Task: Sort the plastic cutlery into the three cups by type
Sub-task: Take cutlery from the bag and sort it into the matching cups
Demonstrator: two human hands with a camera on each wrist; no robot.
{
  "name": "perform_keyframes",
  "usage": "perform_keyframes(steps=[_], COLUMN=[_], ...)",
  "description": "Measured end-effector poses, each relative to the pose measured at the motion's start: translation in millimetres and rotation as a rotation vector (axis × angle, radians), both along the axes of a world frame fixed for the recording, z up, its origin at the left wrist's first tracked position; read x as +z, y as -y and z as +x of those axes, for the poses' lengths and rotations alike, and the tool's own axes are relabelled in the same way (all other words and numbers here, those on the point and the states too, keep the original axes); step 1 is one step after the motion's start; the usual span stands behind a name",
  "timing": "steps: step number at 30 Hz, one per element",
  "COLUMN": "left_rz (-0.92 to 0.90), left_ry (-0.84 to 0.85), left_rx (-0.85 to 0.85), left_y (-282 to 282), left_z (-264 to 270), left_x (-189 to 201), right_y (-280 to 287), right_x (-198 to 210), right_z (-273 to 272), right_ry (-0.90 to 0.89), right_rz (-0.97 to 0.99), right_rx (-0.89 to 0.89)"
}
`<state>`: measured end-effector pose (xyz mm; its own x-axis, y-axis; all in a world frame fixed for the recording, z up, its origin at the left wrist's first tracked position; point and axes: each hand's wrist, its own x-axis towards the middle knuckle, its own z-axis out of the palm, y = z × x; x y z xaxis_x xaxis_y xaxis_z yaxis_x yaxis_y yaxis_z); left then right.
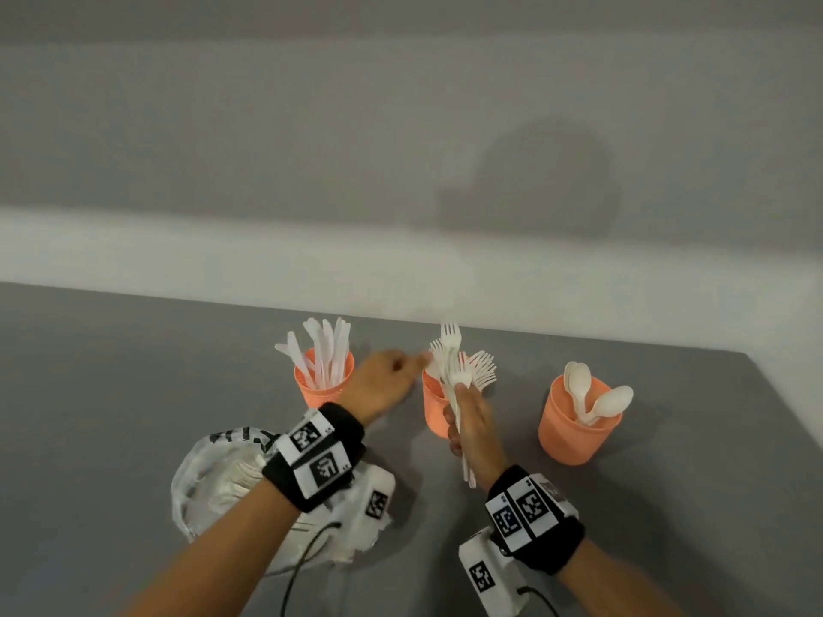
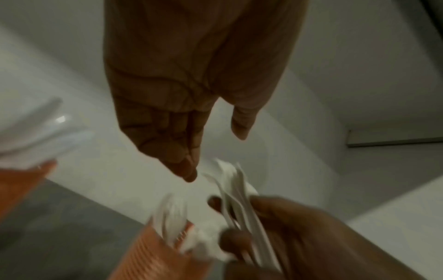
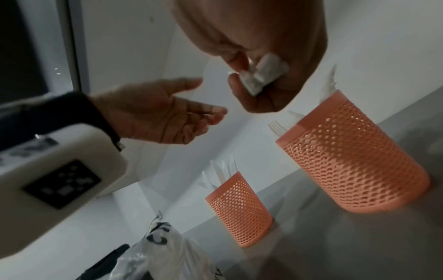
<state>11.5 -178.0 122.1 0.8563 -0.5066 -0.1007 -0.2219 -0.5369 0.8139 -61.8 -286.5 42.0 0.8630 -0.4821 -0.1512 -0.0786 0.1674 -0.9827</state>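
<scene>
step: forks → middle cup | right hand grip clamped on fork bundle | left hand grip apart, empty, beside tines | next: likely peel one fork, drop in.

Not much to read here tbh. The plastic bag has some black letters, but they're crumpled and cut off. The wrist bands only show black-and-white square code markers, no words.

A crumpled plastic bag with black lettering, perhaps a shopping bag, lies on the grey table
</scene>
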Motion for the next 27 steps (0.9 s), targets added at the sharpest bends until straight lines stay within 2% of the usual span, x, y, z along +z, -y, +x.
perform_keyframes(steps=[3,9,12,15,17,22,27], left_rz=[0.04,0.013,-0.223,-0.512,-0.583,-0.48,-0.504], left_ry=[-0.06,-0.058,-0.055,-0.175,-0.231,-0.113,-0.133], left_rx=[-0.052,0.103,0.236,0.361,0.378,0.224,0.33], left_y=[19.1,38.4,34.8,31.4,33.2,47.8,54.3], left_z=[-23.4,-35.3,-26.3,-16.1,-15.6,-22.6,-6.8], left_x=[-15.9,-34.2,-34.1,-23.2,-14.6,-15.0,-19.0], right_y=[-4.9,-1.8,5.2,8.0,6.0,2.4,9.2], right_x=[-3.7,-7.1,-11.3,-10.9,-6.8,-9.0,-9.6], right_z=[-3.1,-9.8,-10.9,-14.9,-17.5,-21.5,-27.0], right_ry=[0.086,0.079,0.044,0.064,0.061,0.078,0.063], right_rz=[-0.126,-0.136,-0.263,-0.373,-0.476,-0.7,-0.784], right_rx=[-0.003,-0.028,-0.068,-0.057,-0.026,0.008,0.038])
